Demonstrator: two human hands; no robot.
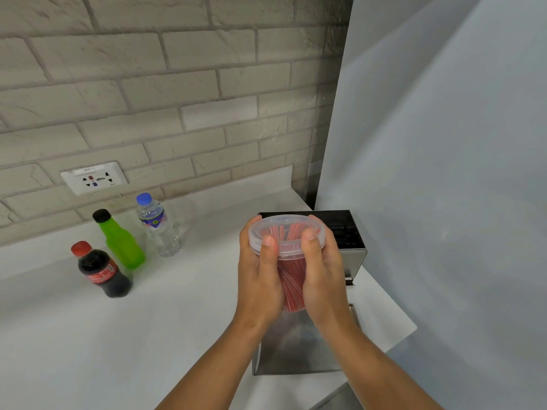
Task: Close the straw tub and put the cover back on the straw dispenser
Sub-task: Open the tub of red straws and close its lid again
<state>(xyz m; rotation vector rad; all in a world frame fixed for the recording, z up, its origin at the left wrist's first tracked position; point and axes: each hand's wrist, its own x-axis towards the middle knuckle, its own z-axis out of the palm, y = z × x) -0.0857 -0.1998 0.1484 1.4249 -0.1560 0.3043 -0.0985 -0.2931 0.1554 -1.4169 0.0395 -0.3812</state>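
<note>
A clear plastic straw tub (291,276) full of red straws is held up above the counter between both hands. My left hand (259,276) wraps its left side and my right hand (321,276) its right side. Both thumbs press on the rim of the clear round lid (285,232) that sits on top of the tub. Behind the tub stands the steel straw dispenser (350,238), open at the top with a dark inside. A flat steel cover (296,347) lies on the counter below my wrists, partly hidden by my arms.
Three bottles stand at the left on the white counter (118,335): a cola bottle (100,270), a green bottle (120,241) and a water bottle (158,226). A wall socket (94,178) sits in the brick wall. A grey panel (444,173) rises on the right.
</note>
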